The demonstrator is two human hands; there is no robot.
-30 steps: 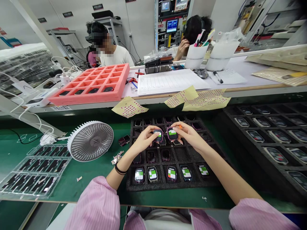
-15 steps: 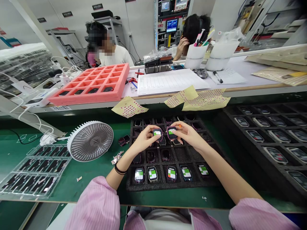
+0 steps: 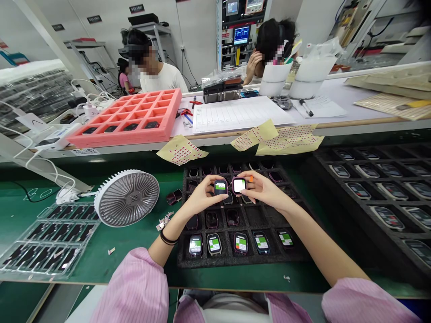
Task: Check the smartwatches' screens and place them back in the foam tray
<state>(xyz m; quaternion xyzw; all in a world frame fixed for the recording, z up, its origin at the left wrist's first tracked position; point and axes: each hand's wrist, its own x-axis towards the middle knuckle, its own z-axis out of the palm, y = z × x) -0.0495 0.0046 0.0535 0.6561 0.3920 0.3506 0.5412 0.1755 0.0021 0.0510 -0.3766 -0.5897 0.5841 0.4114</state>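
My left hand (image 3: 203, 196) grips a smartwatch (image 3: 220, 187) without a strap, its screen green and white. Close beside it, my right hand (image 3: 261, 188) holds a second smartwatch (image 3: 239, 185) with a purplish case and a mostly white lit screen. Both watches are raised over a black foam tray (image 3: 242, 261) divided into compartments. In the tray's near row lie several watches with lit screens, among them a watch (image 3: 214, 244) with a pale case. Farther back, several dark-screened watches, such as one purple-edged watch (image 3: 232, 217), sit in their slots.
A white round fan (image 3: 129, 197) stands left of the tray, with a clear plastic tray (image 3: 43, 242) beyond it. Another foam tray of watches (image 3: 387, 193) lies at right. A shelf with a pink foam tray (image 3: 124, 117) runs across the back. Two co-workers sit behind it.
The screen of the watch in my right hand has turned from green and white to mostly white. My left thumb has shifted down to the lower edge of its watch.
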